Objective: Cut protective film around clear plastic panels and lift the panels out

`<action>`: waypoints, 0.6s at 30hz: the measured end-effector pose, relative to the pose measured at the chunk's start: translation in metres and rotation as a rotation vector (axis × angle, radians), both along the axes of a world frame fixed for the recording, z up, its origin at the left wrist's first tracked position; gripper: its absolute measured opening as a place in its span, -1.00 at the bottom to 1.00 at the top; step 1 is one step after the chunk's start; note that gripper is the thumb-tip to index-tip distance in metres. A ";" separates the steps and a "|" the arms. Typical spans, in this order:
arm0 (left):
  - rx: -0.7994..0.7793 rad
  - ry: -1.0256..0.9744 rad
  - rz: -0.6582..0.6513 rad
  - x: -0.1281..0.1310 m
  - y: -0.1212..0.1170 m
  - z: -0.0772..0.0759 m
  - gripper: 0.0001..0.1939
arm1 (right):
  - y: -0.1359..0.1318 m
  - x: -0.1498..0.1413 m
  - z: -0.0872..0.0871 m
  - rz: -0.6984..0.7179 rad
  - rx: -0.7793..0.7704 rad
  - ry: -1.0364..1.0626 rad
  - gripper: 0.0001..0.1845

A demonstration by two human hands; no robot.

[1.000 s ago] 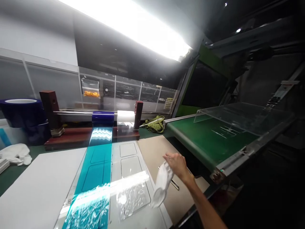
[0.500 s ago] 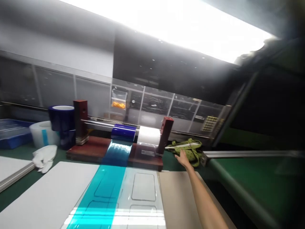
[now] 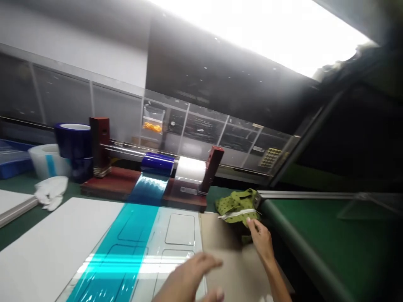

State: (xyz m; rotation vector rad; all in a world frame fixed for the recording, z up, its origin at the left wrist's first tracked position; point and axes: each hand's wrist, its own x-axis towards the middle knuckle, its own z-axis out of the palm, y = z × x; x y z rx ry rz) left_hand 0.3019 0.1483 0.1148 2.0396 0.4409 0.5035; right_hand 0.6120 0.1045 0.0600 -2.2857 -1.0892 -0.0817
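My right hand (image 3: 260,239) grips the lower edge of a green polka-dot cloth bag (image 3: 237,207), which has a white zip or strip across it. The bag lies bunched at the far edge of a tan cardboard sheet (image 3: 233,268). Low in view, my left hand (image 3: 189,281) hangs open and empty over the near edge of a transparent film sheet (image 3: 179,230) marked with rounded rectangular outlines. A cyan film strip (image 3: 126,247) runs along that sheet's left side, and my left hand hides its near part.
Behind the sheet, a wooden stand holds a blue film roll (image 3: 157,164) and a white roll (image 3: 190,170) on a steel rod. A white board (image 3: 56,247) lies at left, near white gloves (image 3: 52,191) and blue tape rolls (image 3: 74,140). A green conveyor bed (image 3: 315,222) lies at right.
My right hand has let go of the white cloth and now grips the green bag, which has bunched up onto the cardboard. My left hand has come into view. The view has swung left.
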 end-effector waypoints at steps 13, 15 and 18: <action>0.661 0.261 -0.048 0.171 -0.024 -0.066 -0.67 | -0.121 -0.038 -0.013 -0.092 -0.158 0.105 -0.69; 0.737 0.271 -0.094 0.177 -0.029 -0.075 -0.71 | -0.111 -0.020 -0.031 -0.195 -0.167 0.106 -0.77; 0.814 0.312 -0.121 0.185 -0.032 -0.082 -0.70 | -0.090 -0.004 -0.057 -0.285 -0.158 0.121 -0.80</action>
